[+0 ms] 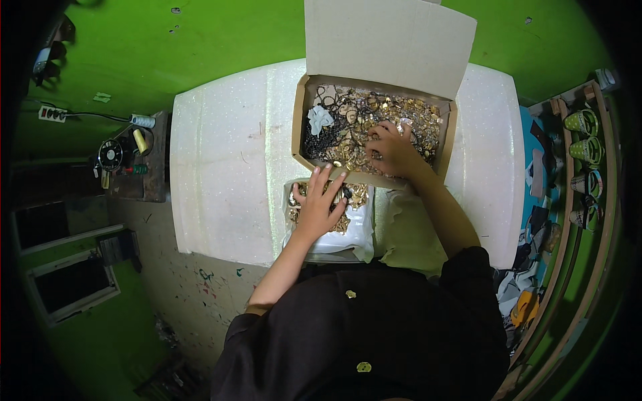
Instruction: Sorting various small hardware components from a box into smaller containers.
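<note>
An open cardboard box with its lid raised holds a heap of small gold-coloured metal pieces, with black beads and strands toward its left. On the beads lies a crumpled pale blue piece. My right hand reaches into the heap, fingers bent and spread among the pieces; nothing held shows. Nearer to me, a smaller container with a white plastic lining holds more gold pieces. Over these rests my left hand, fingers spread, its fingertips near the big box's front edge.
Both containers stand on a pale glittery table cover. Right of the lined container lies a pale greenish cloth or sheet. A dark side table with thread spools stands left; a wooden rack holding slippers is at right.
</note>
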Tool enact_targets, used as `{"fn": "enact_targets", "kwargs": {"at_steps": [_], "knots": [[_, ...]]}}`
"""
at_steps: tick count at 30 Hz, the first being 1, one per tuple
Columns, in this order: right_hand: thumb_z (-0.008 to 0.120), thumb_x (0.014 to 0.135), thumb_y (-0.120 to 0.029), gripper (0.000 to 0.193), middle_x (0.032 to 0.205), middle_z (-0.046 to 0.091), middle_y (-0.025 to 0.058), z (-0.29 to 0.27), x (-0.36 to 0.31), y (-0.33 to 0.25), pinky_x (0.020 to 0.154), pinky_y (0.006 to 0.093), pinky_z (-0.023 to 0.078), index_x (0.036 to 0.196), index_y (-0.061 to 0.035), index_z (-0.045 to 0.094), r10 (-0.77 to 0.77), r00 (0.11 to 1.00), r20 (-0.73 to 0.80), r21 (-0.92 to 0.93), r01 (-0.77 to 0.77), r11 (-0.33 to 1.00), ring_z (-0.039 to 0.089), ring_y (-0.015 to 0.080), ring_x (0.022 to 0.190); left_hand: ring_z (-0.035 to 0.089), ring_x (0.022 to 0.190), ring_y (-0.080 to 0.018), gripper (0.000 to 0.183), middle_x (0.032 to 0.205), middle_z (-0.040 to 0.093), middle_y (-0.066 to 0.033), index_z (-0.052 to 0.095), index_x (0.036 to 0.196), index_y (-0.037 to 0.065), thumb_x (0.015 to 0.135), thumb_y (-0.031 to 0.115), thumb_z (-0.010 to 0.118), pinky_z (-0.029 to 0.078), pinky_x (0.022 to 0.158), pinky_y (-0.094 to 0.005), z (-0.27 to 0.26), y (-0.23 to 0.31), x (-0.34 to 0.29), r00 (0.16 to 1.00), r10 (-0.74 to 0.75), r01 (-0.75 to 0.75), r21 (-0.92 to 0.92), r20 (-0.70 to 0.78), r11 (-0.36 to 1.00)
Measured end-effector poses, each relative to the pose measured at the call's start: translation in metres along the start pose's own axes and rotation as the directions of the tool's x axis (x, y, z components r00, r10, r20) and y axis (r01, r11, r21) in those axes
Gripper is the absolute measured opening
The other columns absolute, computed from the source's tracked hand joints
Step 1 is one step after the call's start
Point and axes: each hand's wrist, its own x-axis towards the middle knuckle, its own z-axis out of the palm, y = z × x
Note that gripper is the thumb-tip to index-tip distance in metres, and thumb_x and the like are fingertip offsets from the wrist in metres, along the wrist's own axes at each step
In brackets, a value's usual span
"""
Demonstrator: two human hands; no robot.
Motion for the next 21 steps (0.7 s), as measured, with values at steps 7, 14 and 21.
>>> {"fn": "enact_targets", "kwargs": {"at_steps": [7,14,21], "knots": [[0.066,0.066,-0.010,0.016,0.107,0.053,0.0037,-0.024,-0.002,-0.005,0.093,0.0614,0.023,0.081,-0.0150,0.063,0.088,0.974,-0.210,-0.035,-0.097,0.995,0.046,0.0255,0.113,0.026,0.135,-0.0330,0.055,0.145,0.031,-0.0113,0.043,0.136,0.025,0.083,0.027,0.057,0.005,0.099,-0.0658,0.001,-0.001,-0.001,1.000,-0.009,0.009,-0.004,-0.001,1.000],[0.070,0.061,-0.015,0.028,0.104,0.052,0.0054,-0.013,0.004,-0.040,0.097,0.0585,0.022,0.088,-0.0129,0.064,0.056,0.998,0.010,-0.101,-0.054,0.993,0.043,0.0246,0.115,0.025,0.136,-0.0309,0.056,0.145,0.030,-0.0109,0.042,0.137,0.025,0.083,0.028,0.058,0.007,0.097,-0.0681,-0.001,-0.002,0.000,1.000,0.006,-0.006,-0.003,0.008,1.000],[0.069,0.066,-0.020,0.015,0.099,0.053,0.0040,0.014,0.006,-0.034,0.094,0.0593,0.024,0.076,-0.0101,0.066,0.081,0.995,0.051,-0.274,-0.064,0.959,0.044,0.0231,0.111,0.024,0.137,-0.0287,0.057,0.145,0.030,-0.0088,0.040,0.138,0.025,0.083,0.027,0.057,0.011,0.096,-0.0686,-0.003,-0.001,-0.001,0.999,0.023,-0.023,0.031,0.030,0.999]]}}
